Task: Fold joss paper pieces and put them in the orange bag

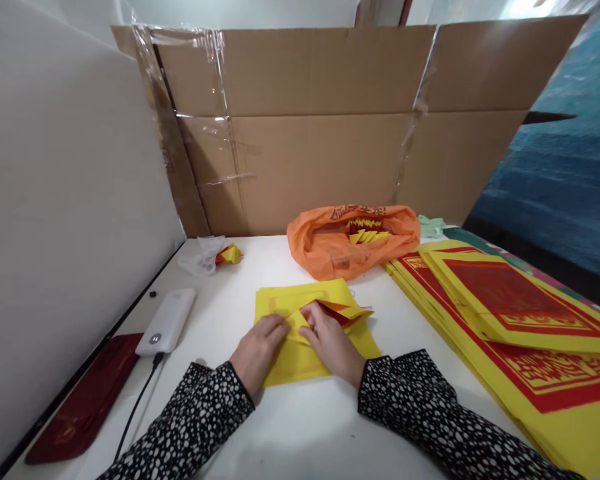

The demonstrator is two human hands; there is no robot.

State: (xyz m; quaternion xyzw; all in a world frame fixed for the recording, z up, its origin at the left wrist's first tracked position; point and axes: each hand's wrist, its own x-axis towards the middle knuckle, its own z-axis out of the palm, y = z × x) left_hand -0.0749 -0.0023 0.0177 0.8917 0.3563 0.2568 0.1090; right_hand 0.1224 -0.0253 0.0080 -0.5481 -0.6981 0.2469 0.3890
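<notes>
On the white table, square sheets of yellow paper (pixel 295 368) lie in front of me. A folded yellow-and-red paper piece (pixel 347 312) rests over them, its right end raised to a point and showing red inside. My right hand (pixel 329 340) has its fingers curled and closed on the fold of this piece near its middle. At the left edge of the sheets, my left hand (pixel 261 347) presses on the paper with its fingers bent and close together. Its fingertips meet the left part of the folded piece; exactly what lies under them is hidden.
Behind the paper sits an orange plastic bag (pixel 325 257) holding folded yellow pieces. Large red-printed yellow sheets (pixel 525 320) are stacked at right. At left are a white power bank (pixel 170 320) with cable, a dark red phone (pixel 87 400) and a clear bag (pixel 200 257). Cardboard (pixel 320 160) stands behind.
</notes>
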